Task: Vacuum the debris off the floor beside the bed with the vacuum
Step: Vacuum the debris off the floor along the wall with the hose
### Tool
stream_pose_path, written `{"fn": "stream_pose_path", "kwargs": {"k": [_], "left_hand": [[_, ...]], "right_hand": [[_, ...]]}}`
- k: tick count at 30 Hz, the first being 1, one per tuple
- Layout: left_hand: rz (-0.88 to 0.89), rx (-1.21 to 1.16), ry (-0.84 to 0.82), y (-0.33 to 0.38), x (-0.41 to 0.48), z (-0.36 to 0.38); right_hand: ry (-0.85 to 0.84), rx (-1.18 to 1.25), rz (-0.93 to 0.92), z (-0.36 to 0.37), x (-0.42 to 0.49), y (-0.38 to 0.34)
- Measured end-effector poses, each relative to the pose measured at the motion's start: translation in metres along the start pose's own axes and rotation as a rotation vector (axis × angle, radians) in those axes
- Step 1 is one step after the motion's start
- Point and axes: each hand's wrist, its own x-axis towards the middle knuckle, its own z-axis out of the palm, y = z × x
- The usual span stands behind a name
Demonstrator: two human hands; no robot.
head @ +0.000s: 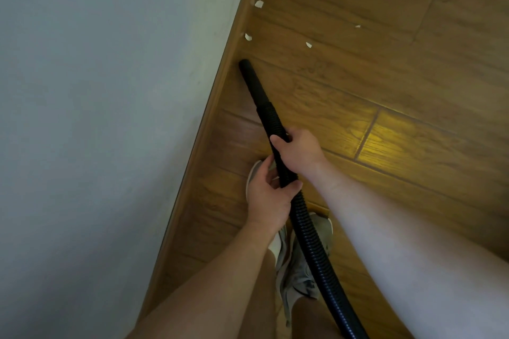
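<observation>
Debris (259, 3) lies far along the floor (385, 77) beyond the nozzle (249, 74). Left hand (268, 198) and right hand (298, 150) curl around the hose (308, 239). Nozzle airflow could scatter light scraps before suction catches them.

Glossy wood-grain floor (385, 91); black ribbed plastic hose (308, 237) with smooth matt nozzle (252, 82); papery white debris (259, 4).
</observation>
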Motion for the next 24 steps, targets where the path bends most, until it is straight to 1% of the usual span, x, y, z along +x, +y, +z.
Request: {"fn": "stream_pose_path", "kwargs": {"k": [3,10,16,20,24], "left_hand": [[0.021,0.018,-0.025,0.010,0.008,0.005],[0.039,0.057,-0.038,0.030,0.027,0.007],[0.040,0.131,-0.075,0.042,0.029,0.012],[0.035,0.158,-0.125,0.048,0.018,0.032],[0.003,0.194,-0.160,0.044,0.003,0.054]], "right_hand": [[0.045,0.017,0.013,-0.009,0.008,-0.004],[0.052,0.037,0.006,-0.024,0.026,-0.023],[0.074,0.031,0.065,-0.036,0.027,-0.027],[0.102,0.070,0.107,-0.056,0.020,-0.013],[0.125,0.057,0.133,-0.074,0.008,0.010]]}}
